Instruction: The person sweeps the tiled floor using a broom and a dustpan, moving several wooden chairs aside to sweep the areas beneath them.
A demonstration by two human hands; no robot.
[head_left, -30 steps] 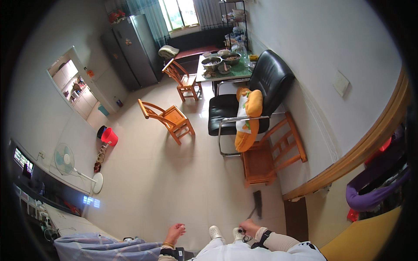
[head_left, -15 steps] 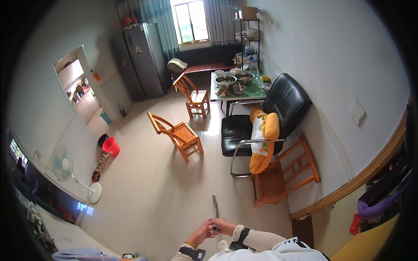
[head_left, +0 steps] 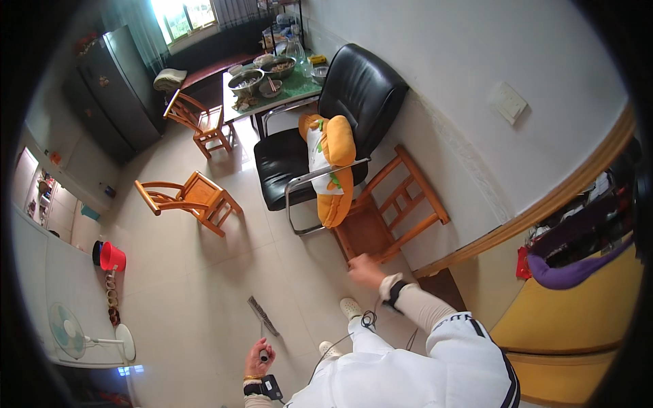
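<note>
My left hand (head_left: 260, 357) is closed round the dark-ended pole of a long-handled floor mop. The mop's narrow, grey striped head (head_left: 263, 316) lies on the floor just ahead. My right hand (head_left: 367, 273) is held out to the right with its fingers curled, at the near edge of a wooden chair (head_left: 371, 231). Whether it grips the chair or anything small cannot be made out. Next to that chair stands a black armchair (head_left: 286, 170) with an orange and white plush cushion (head_left: 333, 170) leaning over its arm.
Two wooden chairs (head_left: 194, 200) stand ahead on the left. A table (head_left: 299, 85) holds bowls at the far end. A red bucket (head_left: 113, 257) and a floor fan (head_left: 68, 330) are along the left wall. A black cable (head_left: 369, 319) hangs by my legs.
My hands have come apart: the right has let go of the pole and reached right to the wooden chair. The left has kept the mop and moved left. The view has turned right.
</note>
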